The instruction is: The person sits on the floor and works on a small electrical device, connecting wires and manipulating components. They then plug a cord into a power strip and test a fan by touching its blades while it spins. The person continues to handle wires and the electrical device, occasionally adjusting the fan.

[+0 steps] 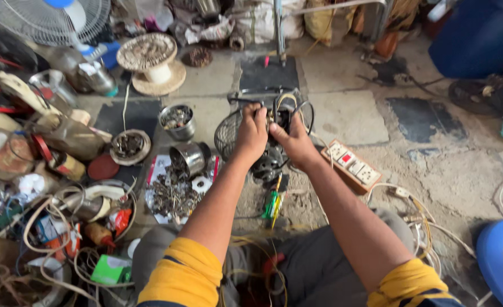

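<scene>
Near the centre of the frame, both hands are working on a small fan motor [268, 162] standing on the concrete floor [348, 113]. The left hand [252, 132] is closing in a fist around the top of the motor assembly, and the right hand [295, 142] is gripping it from the other side, fingers curling among the dark wires [297, 108] looping off it. A wire fan guard [226, 133] is sitting just behind and to the left of the motor, apparently already detached, so the fan seems to be lying well opened up; the motor itself looks as if it is still in one piece, with its wiring still hanging on.

Left of the hands, a steel cup [177, 120] is holding small metal bits. Below it, a second steel cup [189, 157] is lying tipped on its side, and a heap of screws and small parts [172, 193] is spreading over a sheet beside it. Further left, a round shallow dish [130, 146] is holding dark scrap pieces. A green-handled tool [271, 203] is lying just below the motor, and a white power strip [351, 165] is sitting to the right.
</scene>
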